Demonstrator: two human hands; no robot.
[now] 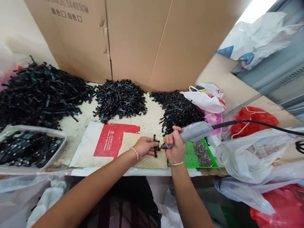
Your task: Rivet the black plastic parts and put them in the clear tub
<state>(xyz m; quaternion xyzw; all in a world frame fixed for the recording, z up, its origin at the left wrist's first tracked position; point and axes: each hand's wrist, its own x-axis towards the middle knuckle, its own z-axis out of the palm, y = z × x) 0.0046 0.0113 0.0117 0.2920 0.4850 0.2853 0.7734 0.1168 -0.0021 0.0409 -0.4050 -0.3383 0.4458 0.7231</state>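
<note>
My left hand pinches a small black plastic part and holds it on a beige honeycomb mat at the table's front edge. My right hand is wrapped round a grey electric screwdriver, whose tip touches the black part. A black cable runs from the tool off to the right. A bead bracelet sits on my left wrist and a thin band on my right.
A green tray of small screws lies just right of my hands. Three heaps of black parts fill the back of the table before a cardboard wall. A clear tub of parts stands left. Plastic bags crowd the right.
</note>
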